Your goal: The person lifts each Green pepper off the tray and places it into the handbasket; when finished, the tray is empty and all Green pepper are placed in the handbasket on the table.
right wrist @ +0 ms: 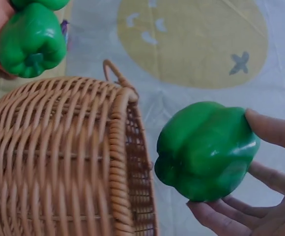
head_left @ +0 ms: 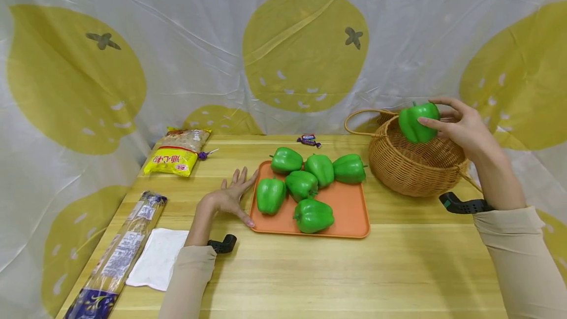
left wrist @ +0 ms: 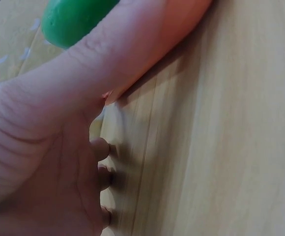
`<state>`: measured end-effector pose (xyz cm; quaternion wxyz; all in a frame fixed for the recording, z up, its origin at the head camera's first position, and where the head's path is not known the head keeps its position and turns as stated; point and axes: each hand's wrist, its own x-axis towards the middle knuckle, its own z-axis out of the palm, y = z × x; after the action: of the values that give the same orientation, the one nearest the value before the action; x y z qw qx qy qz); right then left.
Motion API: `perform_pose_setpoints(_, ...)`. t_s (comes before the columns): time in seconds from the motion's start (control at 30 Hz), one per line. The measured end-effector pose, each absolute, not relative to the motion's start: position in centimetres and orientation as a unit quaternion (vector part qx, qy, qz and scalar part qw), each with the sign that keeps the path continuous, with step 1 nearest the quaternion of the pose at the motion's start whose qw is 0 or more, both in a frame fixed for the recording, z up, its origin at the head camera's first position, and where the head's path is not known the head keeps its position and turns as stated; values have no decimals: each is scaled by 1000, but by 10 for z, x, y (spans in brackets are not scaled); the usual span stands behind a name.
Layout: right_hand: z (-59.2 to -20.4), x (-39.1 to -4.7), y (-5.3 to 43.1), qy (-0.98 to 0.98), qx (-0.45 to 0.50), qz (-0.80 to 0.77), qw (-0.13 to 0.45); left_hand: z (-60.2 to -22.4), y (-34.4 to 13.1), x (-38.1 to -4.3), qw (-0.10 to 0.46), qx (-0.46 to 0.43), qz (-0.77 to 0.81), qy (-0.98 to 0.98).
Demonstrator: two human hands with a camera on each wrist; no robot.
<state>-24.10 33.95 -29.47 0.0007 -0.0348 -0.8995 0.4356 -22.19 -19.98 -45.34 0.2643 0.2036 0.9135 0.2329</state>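
Note:
Held between the thumb and fingers of my right hand [head_left: 462, 124], a green bell pepper [head_left: 418, 122] is up over the rim of a wicker basket [head_left: 412, 174]. The right wrist view shows that same pepper [right wrist: 206, 152] beside the basket's rim [right wrist: 120, 162]. Several more green bell peppers [head_left: 313, 215] lie on an orange tray [head_left: 347, 210] in the middle of the table. My left hand [head_left: 228, 198] has its fingers spread at the tray's left edge, thumb at the near left corner. In the left wrist view its fingertips [left wrist: 103, 177] rest on the wood.
At the left are a yellow pasta bag [head_left: 174, 156], a lollipop [head_left: 204, 155], a long noodle pack [head_left: 119, 255] and a white cloth [head_left: 159, 257]. A wrapped candy [head_left: 308, 141] sits behind the tray. A lemon-print curtain [head_left: 195, 53] hangs along the table's back edge.

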Motion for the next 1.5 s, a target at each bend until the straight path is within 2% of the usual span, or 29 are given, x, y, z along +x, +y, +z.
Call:
perform_pose_setpoints(0.6, -373, -254, 347, -885, -73, 460, -22, -459, -197, -223, 270, 210, 232, 910)
perform_pose_setpoints(1.13, -376, -257, 345, -895, -79, 437, -42, -459, -198, -221, 272, 208, 228, 912)
perform_pose_setpoints(1.27, -375, -255, 343, -902, -71, 427, -7, -458, -198, -222, 268, 206, 231, 912)
perform_pose_setpoints(1.4, -366, -249, 330, -915, -50, 393, 74, -455, -198, -223, 266, 205, 230, 913)
perform_pose_setpoints(1.5, -355, -236, 308, -915, 5, 384, 122, -454, -198, -224, 265, 205, 229, 914)
